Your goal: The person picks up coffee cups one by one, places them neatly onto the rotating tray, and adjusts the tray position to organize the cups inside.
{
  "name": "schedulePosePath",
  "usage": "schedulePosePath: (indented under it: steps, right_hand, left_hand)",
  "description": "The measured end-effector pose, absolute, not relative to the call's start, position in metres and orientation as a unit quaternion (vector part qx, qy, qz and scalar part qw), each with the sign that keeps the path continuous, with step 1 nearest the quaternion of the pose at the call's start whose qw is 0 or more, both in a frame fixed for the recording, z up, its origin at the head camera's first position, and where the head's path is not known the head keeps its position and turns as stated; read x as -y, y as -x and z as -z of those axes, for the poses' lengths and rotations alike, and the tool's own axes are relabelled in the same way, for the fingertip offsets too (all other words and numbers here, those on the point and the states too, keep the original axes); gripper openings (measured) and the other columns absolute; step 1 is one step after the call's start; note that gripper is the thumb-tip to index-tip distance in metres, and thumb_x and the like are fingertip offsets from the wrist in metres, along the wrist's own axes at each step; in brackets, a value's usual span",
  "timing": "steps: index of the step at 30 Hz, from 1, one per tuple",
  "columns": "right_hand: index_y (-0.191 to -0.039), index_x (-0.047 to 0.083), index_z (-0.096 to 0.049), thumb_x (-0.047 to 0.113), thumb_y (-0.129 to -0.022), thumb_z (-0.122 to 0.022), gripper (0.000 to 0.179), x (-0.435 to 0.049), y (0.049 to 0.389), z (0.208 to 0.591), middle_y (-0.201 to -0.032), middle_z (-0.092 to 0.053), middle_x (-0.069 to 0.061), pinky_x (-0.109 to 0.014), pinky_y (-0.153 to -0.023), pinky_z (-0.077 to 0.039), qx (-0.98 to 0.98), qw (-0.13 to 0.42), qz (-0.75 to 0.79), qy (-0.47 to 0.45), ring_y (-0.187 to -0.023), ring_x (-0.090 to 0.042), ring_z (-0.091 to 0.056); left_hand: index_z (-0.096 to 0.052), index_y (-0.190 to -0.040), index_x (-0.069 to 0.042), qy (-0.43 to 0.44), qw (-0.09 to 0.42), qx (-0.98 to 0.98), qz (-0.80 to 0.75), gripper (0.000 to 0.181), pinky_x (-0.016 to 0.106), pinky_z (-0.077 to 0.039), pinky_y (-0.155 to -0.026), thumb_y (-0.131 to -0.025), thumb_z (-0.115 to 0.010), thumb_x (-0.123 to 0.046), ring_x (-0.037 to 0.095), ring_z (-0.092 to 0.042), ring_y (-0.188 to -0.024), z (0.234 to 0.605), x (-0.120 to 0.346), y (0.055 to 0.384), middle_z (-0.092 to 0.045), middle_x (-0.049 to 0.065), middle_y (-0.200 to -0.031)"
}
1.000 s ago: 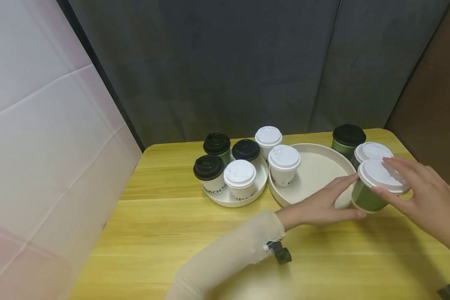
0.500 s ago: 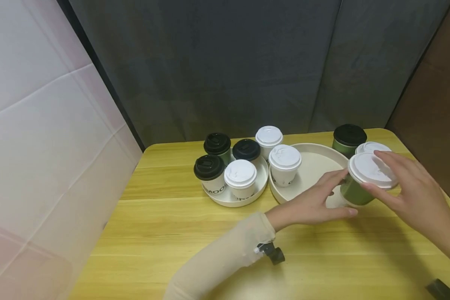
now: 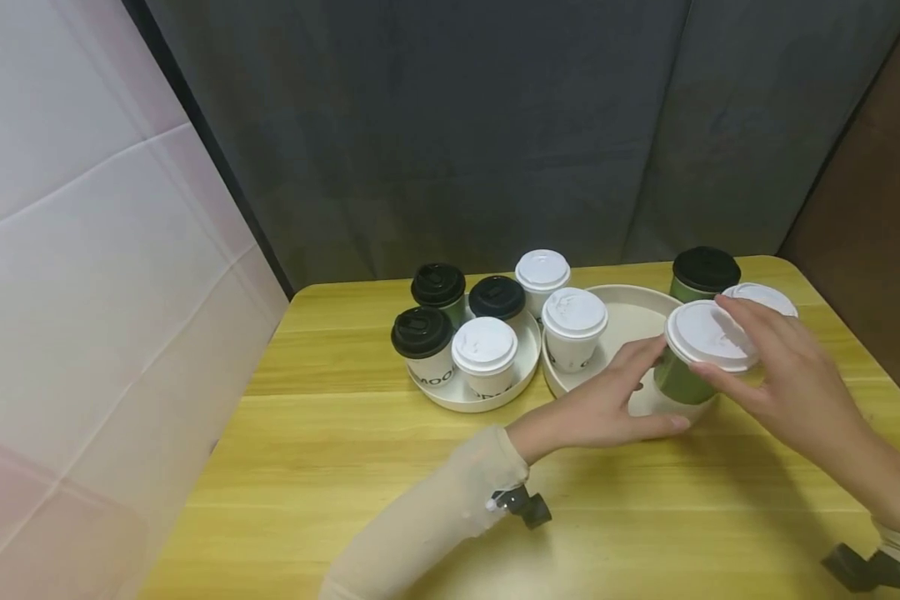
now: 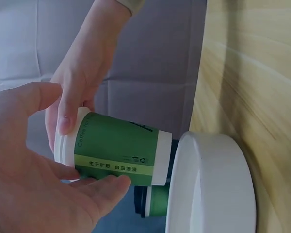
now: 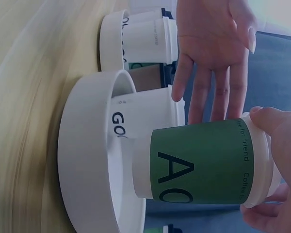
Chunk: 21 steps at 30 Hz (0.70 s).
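A green paper coffee cup with a white lid hangs slightly tilted over the right part of the large cream tray. My right hand grips it by the lid, thumb and fingers on the rim. My left hand is on the cup's other side, fingers extended; in the left wrist view its fingertips lie against or very close to the green sleeve. A white cup with a white lid stands inside the tray's left edge.
Left of the tray, a smaller white plate holds several lidded cups, among them a black-lidded white cup. A white-lidded cup and a black-lidded green cup stand behind my right hand. A dark curtain closes off the back.
Both hands have moved left together, and the green cup has travelled left with them, from beside the tray to over it. The other cups have stayed put.
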State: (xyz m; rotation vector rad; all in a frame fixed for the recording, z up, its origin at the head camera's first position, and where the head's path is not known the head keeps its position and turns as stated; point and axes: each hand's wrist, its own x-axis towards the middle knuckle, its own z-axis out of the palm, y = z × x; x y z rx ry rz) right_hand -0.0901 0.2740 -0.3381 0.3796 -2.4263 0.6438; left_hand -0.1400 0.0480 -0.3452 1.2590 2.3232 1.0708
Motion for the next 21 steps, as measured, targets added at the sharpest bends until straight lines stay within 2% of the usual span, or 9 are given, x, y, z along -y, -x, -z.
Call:
schedulePosePath:
  steps: [7,14,21]
  right_hand:
    - [-0.15,0.013,-0.041,0.023,-0.069,-0.088,0.094,-0.262,0.097,0.343,-0.14,-0.054,-0.026,-0.062,-0.09,-0.043,0.92,0.272,-0.243,-0.144,-0.122,-0.044,-0.051]
    - [-0.151,0.015,-0.04,0.022,-0.071,-0.087,0.092,-0.25,0.102,0.349,-0.143,-0.053,-0.022,-0.063,-0.094,-0.043,0.919,0.254,-0.263,-0.146,-0.123,-0.042,-0.05]
    - [-0.152,0.016,-0.038,0.025,-0.073,-0.086,0.093,-0.243,0.108,0.357,-0.146,-0.051,-0.019,-0.063,-0.098,-0.041,0.917,0.246,-0.273,-0.153,-0.126,-0.042,-0.049]
  left_hand:
    - [-0.005,-0.16,-0.027,-0.431,0.146,-0.812,-0.366,0.091,0.024,-0.041,-0.112,-0.092,-0.065,-0.043,0.013,-0.036,-0.145,0.349,-0.034,0.14,-0.019,0.002,-0.164]
    - [-0.004,-0.16,-0.03,-0.414,0.145,-0.825,-0.357,0.092,0.034,-0.037,-0.118,-0.092,-0.064,-0.047,0.016,-0.035,-0.147,0.352,-0.022,0.14,-0.017,0.0,-0.165]
    - [-0.007,-0.16,-0.025,-0.41,0.146,-0.829,-0.352,0.09,0.035,-0.034,-0.12,-0.093,-0.064,-0.044,0.017,-0.032,-0.148,0.356,-0.013,0.14,-0.016,0.004,-0.166]
